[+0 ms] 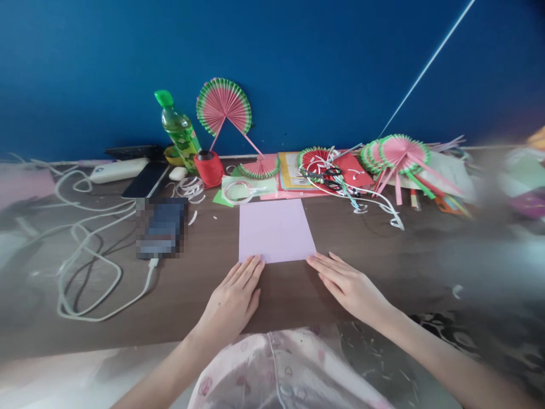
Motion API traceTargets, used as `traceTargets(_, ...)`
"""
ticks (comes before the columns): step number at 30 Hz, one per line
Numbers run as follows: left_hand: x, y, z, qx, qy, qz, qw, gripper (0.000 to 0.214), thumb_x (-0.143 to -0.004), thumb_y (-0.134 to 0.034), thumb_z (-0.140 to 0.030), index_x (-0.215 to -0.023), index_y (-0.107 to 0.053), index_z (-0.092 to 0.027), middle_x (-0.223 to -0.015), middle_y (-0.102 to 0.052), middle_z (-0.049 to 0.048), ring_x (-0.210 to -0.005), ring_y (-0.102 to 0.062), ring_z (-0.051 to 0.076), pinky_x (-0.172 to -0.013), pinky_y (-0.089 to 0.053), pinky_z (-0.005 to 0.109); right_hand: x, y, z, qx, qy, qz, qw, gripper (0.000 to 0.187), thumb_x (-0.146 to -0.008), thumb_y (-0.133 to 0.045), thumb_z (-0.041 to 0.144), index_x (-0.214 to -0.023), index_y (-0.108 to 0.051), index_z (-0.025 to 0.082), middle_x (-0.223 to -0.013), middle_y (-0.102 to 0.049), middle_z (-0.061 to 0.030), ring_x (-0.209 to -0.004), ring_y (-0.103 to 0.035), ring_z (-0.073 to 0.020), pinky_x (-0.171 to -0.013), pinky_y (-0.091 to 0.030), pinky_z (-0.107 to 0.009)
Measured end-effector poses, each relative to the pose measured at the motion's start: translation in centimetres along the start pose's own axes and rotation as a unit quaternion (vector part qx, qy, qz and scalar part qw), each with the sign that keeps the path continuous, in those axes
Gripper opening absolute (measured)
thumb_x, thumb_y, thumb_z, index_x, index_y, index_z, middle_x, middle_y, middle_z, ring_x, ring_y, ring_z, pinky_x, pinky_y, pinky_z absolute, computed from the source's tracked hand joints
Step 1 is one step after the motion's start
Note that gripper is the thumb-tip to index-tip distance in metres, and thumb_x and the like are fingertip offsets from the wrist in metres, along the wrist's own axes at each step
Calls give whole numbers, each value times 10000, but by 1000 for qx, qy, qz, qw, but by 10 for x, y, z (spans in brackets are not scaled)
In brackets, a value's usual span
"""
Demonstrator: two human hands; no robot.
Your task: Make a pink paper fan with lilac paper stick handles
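A pale lilac sheet of paper (275, 230) lies flat on the brown table (204, 284) in front of me. My left hand (234, 298) rests flat on the table, fingers stretched out, its fingertips touching the sheet's near left corner. My right hand (344, 284) also lies flat with fingers extended, its tips at the sheet's near right corner. Neither hand holds anything.
Behind the sheet lie watermelon paper fans (223, 105) (400, 153), black scissors (327, 176), a red thread spool (208, 167), a green bottle (179, 130), a tape ring (238, 192) and white paper strips. A phone (159, 227) with white cables (89, 250) sits on the left.
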State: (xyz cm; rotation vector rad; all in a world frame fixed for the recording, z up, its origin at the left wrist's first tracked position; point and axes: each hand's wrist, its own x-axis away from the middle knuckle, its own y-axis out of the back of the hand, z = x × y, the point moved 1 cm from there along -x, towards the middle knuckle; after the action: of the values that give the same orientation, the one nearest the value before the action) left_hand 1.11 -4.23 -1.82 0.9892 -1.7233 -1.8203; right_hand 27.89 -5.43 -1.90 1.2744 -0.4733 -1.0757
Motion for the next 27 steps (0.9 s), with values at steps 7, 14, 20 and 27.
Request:
traceTargets(7, 21, 6, 26, -15, 21, -3, 1000, 502, -914, -374, -283, -1395, -288, -170, -1398, -440, 74, -1269, -430, 195, -1019, -398, 350, -2, 1, -7, -19, 22, -82, 996, 328, -886, -424, 94, -1145, -597, 196, -1101, -676, -36, -1052, -613, -169, -937, -491, -367)
traceTargets(14, 4, 11, 27, -22, 39, -99, 994, 224, -893, -414, -155, -1021, -596, -173, -1041, -640, 69, -938, -576, 190, -835, -442, 330, -33, -1, 11, -56, 63, -71, 994, 127, -872, -524, 192, -937, -631, 170, -939, -669, -69, -898, -591, -180, -798, -463, -337)
traceTargets(20, -10, 11, 36, 0, 25, -62, 998, 190, -899, -417, -164, -807, -583, -174, -817, -612, 27, -753, -525, 159, -699, -435, 286, -50, -7, 8, -37, 102, -12, 994, 115, -872, -519, 172, -908, -628, 162, -885, -658, -51, -822, -553, -175, -727, -433, -314)
traceTargets(27, -27, 8, 35, -3, -14, -51, 999, 173, -880, -425, -116, -795, -565, -172, -783, -594, 25, -728, -511, 156, -653, -419, 268, -53, 0, -6, -30, 96, 7, 995, 125, -880, -506, 198, -865, -623, 157, -849, -640, -50, -804, -531, -178, -745, -436, -315)
